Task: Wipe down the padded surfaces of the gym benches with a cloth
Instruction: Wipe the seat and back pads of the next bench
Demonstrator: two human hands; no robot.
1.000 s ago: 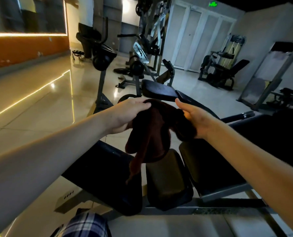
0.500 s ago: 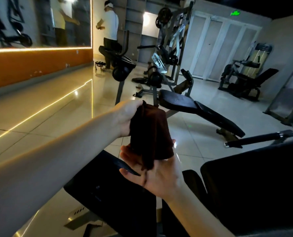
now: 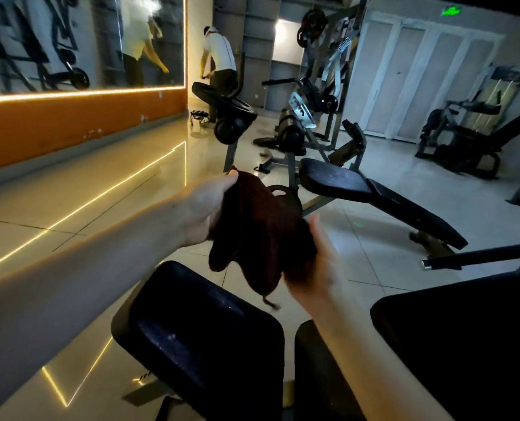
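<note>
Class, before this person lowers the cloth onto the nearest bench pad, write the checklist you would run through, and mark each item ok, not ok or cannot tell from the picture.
1. Cloth in hand: ok. The left hand pinches its top edge and the right hand supports it from below.
2. Cloth folded into a flat wiping face: not ok. It hangs bunched, with a loose tail at the bottom.
3. Cloth touching a pad: not ok. It is in the air above the nearest pad.
4. Nearest pad free of objects: ok. Only pale streaks show on it.
5. Cloth damp or clean: cannot tell.
6. Other person out of the way: ok, standing far off by the mirror wall.
</note>
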